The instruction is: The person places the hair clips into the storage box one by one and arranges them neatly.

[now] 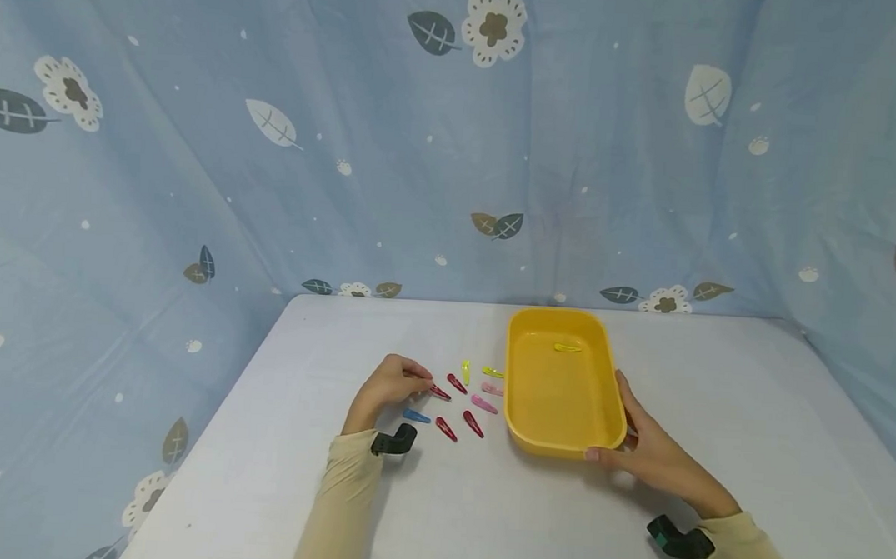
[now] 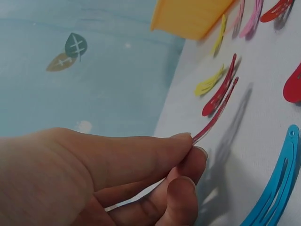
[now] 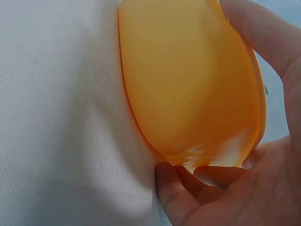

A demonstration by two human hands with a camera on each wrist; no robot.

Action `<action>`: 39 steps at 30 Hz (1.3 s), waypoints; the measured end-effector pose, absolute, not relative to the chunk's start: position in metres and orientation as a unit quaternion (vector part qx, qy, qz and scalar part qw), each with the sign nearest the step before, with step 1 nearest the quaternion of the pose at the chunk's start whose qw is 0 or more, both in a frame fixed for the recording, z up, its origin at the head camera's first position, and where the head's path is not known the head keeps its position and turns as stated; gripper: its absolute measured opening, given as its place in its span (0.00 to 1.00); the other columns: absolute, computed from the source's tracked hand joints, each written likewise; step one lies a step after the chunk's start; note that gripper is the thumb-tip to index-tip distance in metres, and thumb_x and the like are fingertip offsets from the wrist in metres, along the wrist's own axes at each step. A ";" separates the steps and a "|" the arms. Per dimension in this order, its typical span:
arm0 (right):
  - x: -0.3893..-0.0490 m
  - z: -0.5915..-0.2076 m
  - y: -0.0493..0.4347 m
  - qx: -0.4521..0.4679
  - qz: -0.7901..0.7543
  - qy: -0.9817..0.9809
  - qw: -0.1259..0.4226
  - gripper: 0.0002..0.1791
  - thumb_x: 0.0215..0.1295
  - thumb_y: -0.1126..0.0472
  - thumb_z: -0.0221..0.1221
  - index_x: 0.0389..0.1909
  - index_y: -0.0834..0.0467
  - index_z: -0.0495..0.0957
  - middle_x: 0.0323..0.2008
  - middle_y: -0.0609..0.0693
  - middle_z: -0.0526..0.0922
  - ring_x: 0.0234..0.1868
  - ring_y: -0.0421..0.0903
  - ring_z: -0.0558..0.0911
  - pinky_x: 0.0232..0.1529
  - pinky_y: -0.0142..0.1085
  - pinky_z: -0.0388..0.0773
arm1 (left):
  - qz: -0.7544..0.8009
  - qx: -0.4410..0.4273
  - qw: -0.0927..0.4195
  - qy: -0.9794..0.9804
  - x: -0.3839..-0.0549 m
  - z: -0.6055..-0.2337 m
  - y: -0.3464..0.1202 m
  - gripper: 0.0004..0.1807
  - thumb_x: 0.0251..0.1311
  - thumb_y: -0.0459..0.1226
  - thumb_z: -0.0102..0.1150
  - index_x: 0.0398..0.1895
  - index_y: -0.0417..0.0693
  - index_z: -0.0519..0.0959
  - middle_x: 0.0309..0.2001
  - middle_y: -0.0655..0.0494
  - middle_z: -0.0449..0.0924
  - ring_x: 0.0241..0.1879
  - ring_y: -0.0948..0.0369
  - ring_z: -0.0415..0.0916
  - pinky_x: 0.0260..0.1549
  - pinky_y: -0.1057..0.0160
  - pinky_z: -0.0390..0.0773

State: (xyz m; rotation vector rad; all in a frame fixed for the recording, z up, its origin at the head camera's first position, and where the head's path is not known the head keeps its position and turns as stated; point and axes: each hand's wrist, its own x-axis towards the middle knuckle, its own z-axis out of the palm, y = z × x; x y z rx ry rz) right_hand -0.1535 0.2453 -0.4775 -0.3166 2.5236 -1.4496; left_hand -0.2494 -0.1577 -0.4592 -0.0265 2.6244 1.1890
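Between thumb and fingertips, my left hand (image 1: 391,385) pinches a red snap hair clip (image 2: 217,113) by one end; its narrow tip points away from the fingers, above the tabletop. Close by lie a blue hair clip (image 1: 416,416), more red clips (image 1: 446,429), pink clips (image 1: 484,404) and yellow clips (image 1: 466,372). On the other side, my right hand (image 1: 651,451) grips the near right corner of a yellow plastic tray (image 1: 553,448), thumb at the front and fingers along the right wall. One yellow hair clip (image 1: 568,348) lies inside the tray, toward its far end.
A white-covered table (image 1: 259,488) carries everything. Behind it and at the sides hangs a blue curtain (image 1: 392,185) printed with leaves and flowers. Black wrist cameras (image 1: 394,439) sit on both forearms, close above the table.
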 end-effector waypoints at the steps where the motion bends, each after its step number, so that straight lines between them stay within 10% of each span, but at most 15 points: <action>1: -0.153 -0.477 0.245 -0.106 -0.492 0.857 0.108 0.70 0.62 0.49 0.71 0.83 0.50 0.22 0.83 0.68 0.45 0.74 0.64 0.68 0.54 0.19 0.72 | 0.411 -0.008 0.132 0.902 -0.249 -0.459 -0.158 0.07 0.66 0.36 0.67 0.42 0.43 0.89 0.36 0.51 0.88 0.31 0.61 0.79 0.31 0.67 0.74; 25: -0.153 -0.477 0.245 -0.115 -0.497 0.854 0.106 0.69 0.63 0.50 0.71 0.83 0.50 0.22 0.83 0.68 0.43 0.74 0.65 0.68 0.54 0.16 0.70 | 0.511 -0.003 0.126 0.850 -0.251 -0.459 -0.159 0.10 0.67 0.39 0.66 0.46 0.44 0.88 0.40 0.51 0.91 0.36 0.57 0.81 0.35 0.62 0.78; 33: -0.151 -0.478 0.245 -0.108 -0.484 0.861 0.108 0.70 0.63 0.48 0.71 0.82 0.51 0.22 0.83 0.68 0.43 0.75 0.65 0.67 0.64 0.41 0.78 | 0.536 -0.008 0.132 0.834 -0.250 -0.457 -0.154 0.10 0.67 0.40 0.66 0.45 0.45 0.89 0.41 0.52 0.90 0.40 0.55 0.83 0.36 0.61 0.78; 39: -0.152 -0.478 0.246 -0.112 -0.488 0.859 0.106 0.69 0.63 0.49 0.71 0.83 0.51 0.22 0.83 0.68 0.43 0.76 0.65 0.66 0.57 0.20 0.73 | 0.546 -0.006 0.132 0.827 -0.249 -0.457 -0.148 0.10 0.67 0.40 0.66 0.44 0.46 0.89 0.42 0.53 0.89 0.40 0.56 0.84 0.37 0.62 0.78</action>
